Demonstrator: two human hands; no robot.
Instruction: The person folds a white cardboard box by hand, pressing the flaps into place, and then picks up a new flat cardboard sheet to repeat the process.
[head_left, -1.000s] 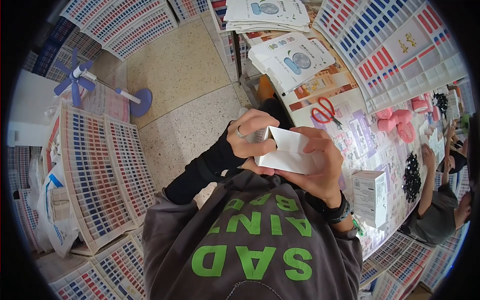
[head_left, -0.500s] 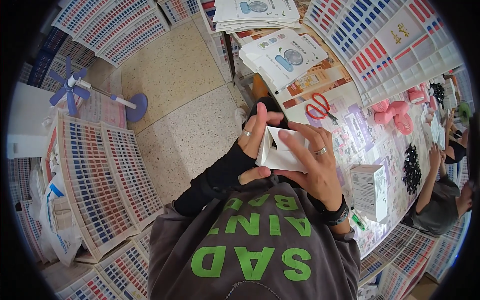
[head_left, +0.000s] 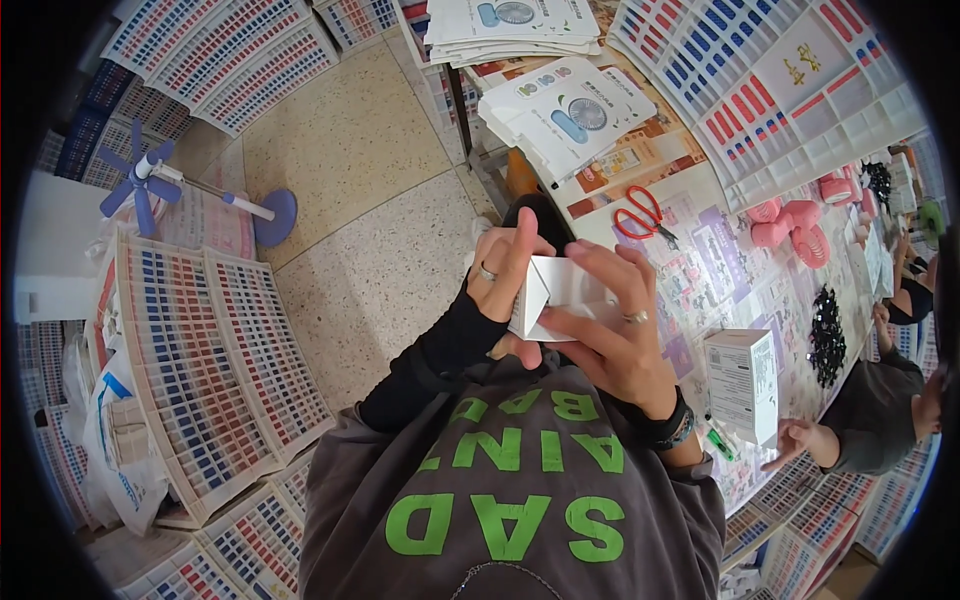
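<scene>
In front of my chest I hold a small white carton [head_left: 574,281] with its end open toward me. My left hand [head_left: 506,272], in a black sleeve and with a ring, grips the carton's left side, thumb and fingers around it. A slanted white flap stands beside that hand. My right hand [head_left: 632,352] is on the right side, its thumb and fingers curled at the opening and touching the flaps. Part of the carton's inside is hidden by those fingers. On the table to the right stands a closed white carton [head_left: 741,385] with printed sides.
Red-handled scissors [head_left: 640,214] and a green cutter [head_left: 720,444] lie on the table. Flat printed cartons [head_left: 566,112] are stacked at its far end, near a white plastic crate [head_left: 785,92]. Pink fans [head_left: 787,228] and black small parts [head_left: 827,338] lie right. A co-worker's hand [head_left: 797,438] is near the closed carton.
My right fingers have shifted at the carton's opening, which now shows more of its inside. The co-worker's hand has come to beside the closed carton.
</scene>
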